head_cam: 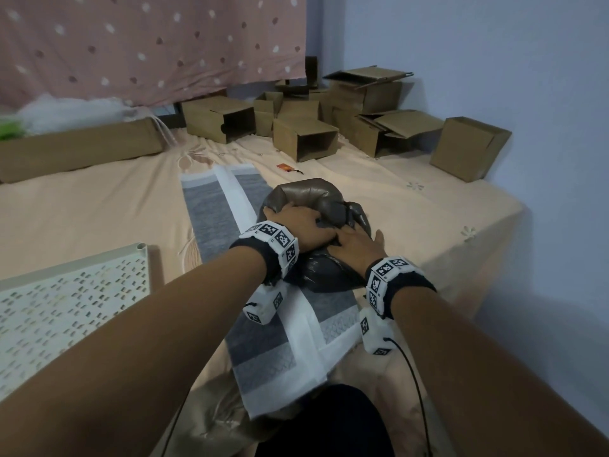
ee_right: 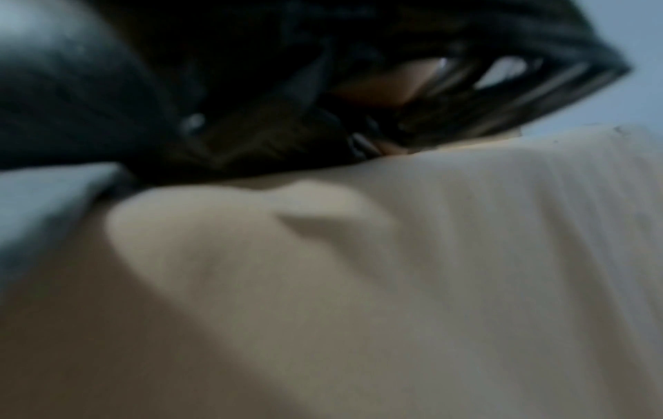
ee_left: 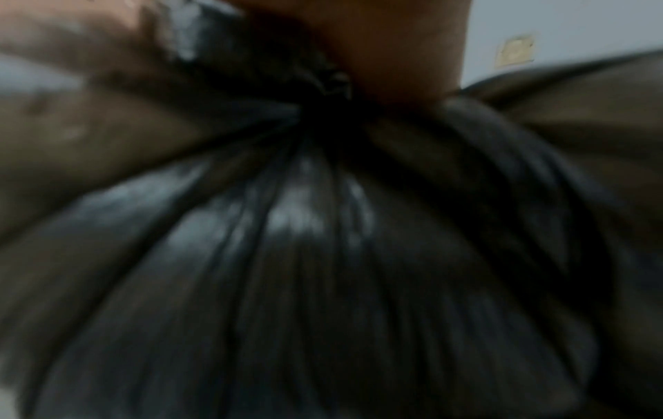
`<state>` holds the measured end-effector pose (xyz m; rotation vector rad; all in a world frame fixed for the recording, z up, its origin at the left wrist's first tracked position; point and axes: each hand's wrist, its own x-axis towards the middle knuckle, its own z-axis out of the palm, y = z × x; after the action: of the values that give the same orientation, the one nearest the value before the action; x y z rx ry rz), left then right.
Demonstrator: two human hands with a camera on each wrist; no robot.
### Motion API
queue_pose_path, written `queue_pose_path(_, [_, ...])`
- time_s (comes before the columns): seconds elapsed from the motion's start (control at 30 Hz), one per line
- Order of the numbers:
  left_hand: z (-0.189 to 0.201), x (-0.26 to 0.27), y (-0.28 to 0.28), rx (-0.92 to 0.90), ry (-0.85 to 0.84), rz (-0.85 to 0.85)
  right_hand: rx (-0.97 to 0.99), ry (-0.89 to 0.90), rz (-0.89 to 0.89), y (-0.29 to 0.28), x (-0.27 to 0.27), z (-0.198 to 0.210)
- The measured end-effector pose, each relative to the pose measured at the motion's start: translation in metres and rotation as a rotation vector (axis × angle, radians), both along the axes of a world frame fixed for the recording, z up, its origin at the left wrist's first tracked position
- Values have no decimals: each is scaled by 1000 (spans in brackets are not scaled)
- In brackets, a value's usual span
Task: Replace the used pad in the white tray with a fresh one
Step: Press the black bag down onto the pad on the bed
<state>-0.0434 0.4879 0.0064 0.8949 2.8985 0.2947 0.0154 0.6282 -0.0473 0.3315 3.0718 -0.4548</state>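
A stuffed black plastic bag (head_cam: pixel 306 192) lies on a grey-and-white pad (head_cam: pixel 211 219) spread flat on the bed. Both my hands are on the bag's gathered top. My left hand (head_cam: pixel 296 225) curls over it and grips the bunched plastic. The left wrist view shows that twisted neck (ee_left: pixel 323 119) under a finger (ee_left: pixel 394 56). My right hand (head_cam: pixel 354 247) meets it from the right, fingers dug into the folds and thumb spread aside. The right wrist view is blurred, showing dark plastic (ee_right: pixel 107 99) above the sheet (ee_right: pixel 358 283). The white perforated tray (head_cam: pixel 66 291) sits at the left.
Several open cardboard boxes (head_cam: pixel 306 140) crowd the far side of the bed, and a long carton (head_cam: pixel 79 150) lies at the back left. A small red item (head_cam: pixel 283 167) lies beyond the pad. The bed's edge (head_cam: pixel 494 225) drops off at the right by the wall.
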Motion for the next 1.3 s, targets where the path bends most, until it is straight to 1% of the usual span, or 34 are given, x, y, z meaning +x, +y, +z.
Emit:
queue_pose_path(0.07, [-3, -3, 0, 23, -24, 2, -1, 2, 3, 0, -1, -1])
queue_pose_path(0.23, [-13, -7, -1, 65, -6, 10, -1, 22, 9, 0, 1, -2])
queue_pose_path(0.47, [-15, -9, -2, 39, -19, 18, 23, 32, 6, 0, -1, -5])
queue_pose_path(0.7, [-16, -8, -3, 41, -34, 21, 4, 50, 13, -1, 1, -6])
queue_pose_path(1.3, [-23, -11, -3, 89, -79, 9, 25, 56, 15, -2, 2, -7])
